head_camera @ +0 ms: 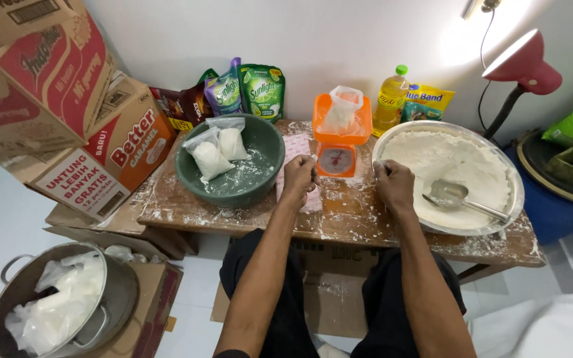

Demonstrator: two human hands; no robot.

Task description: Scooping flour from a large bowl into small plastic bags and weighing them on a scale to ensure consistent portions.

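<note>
The head view looks down on the person's two forearms reaching over a floury wooden tabletop (359, 215). Nearest, at lower left on the floor, a metal pot (111, 301) holds filled clear bags. The left hand (299, 176) rests on the tabletop with its grip curled shut, just in front of a small orange scale (337, 156); whether anything is pinched inside cannot be told. The right hand (394, 185) lies at the near rim of a wide metal tray (513, 199) heaped with white flour (445, 159), its grip also curled, contents unclear. A metal spoon (455, 195) lies in the flour, apart from that hand. On the scale's pan stands an open clear plastic bag (343, 109) with some white powder in it, touched by neither hand. To the left sits a green bowl (266, 142) holding two tied bags of flour (217, 151). Farther back, against the wall, stand green pouches (260, 89), a bottle of oil (390, 99), and a red lamp (525, 66). Cardboard boxes (67, 119) are stacked at left.
</note>
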